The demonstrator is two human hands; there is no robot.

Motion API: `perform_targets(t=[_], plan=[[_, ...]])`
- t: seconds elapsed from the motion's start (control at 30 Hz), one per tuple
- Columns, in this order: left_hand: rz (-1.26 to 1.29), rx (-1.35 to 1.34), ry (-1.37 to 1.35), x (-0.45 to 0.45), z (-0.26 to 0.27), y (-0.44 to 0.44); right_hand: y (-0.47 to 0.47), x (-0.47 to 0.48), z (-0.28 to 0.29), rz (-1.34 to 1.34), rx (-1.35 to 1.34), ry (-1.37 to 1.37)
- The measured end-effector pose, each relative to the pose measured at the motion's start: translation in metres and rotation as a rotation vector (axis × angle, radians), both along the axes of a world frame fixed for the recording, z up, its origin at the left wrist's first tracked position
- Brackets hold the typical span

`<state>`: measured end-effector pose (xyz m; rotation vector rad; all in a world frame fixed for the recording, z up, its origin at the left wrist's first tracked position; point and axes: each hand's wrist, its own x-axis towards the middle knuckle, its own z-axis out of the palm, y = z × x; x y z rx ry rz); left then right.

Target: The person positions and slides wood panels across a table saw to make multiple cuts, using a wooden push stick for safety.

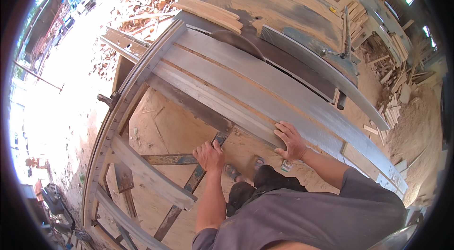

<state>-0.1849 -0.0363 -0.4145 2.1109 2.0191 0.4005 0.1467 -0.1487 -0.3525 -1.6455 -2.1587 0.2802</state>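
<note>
My right hand (pixel 291 141) rests, fingers spread, on the near edge of the sliding metal table (pixel 220 76) of a panel saw. My left hand (pixel 210 156) is curled over the painted metal support arm (pixel 197 176) below the table. Beyond the table's far edge stands the circular saw blade (pixel 239 42), with a curved-looking metal rip fence (pixel 319 69) to its right. A crosscut fence with a scale (pixel 112 122) runs along the left of the frame and carries a dark stop (pixel 109 101).
Light wooden boards (pixel 209 14) lie on the saw's far side. Scrap wood (pixel 149 5) is heaped behind it, with more offcuts (pixel 395 104) at right. A short board (pixel 360 160) lies on the sliding table's right part. My sandalled feet stand on the dusty floor.
</note>
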Motion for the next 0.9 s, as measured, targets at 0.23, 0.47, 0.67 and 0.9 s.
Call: perform_targets(t=[0.23, 0.47, 0.67, 0.9], plan=[[-0.101, -0.031, -0.029, -0.062, 0.000, 0.065, 0.060, -0.048, -0.001, -0.036, 0.041, 0.026], [0.233, -0.106, -0.678, -0.125, -0.007, 0.179, 0.106, -0.089, -0.006, -0.116, -0.007, 0.037], [-0.243, 0.284, -0.435, -0.039, 0.065, 0.411, 0.141, -0.103, 0.005, -0.291, -0.077, 0.150], [-0.716, 0.200, -0.254, 0.089, 0.090, 0.644, 0.175, -0.122, -0.005, -0.471, -0.043, 0.061]])
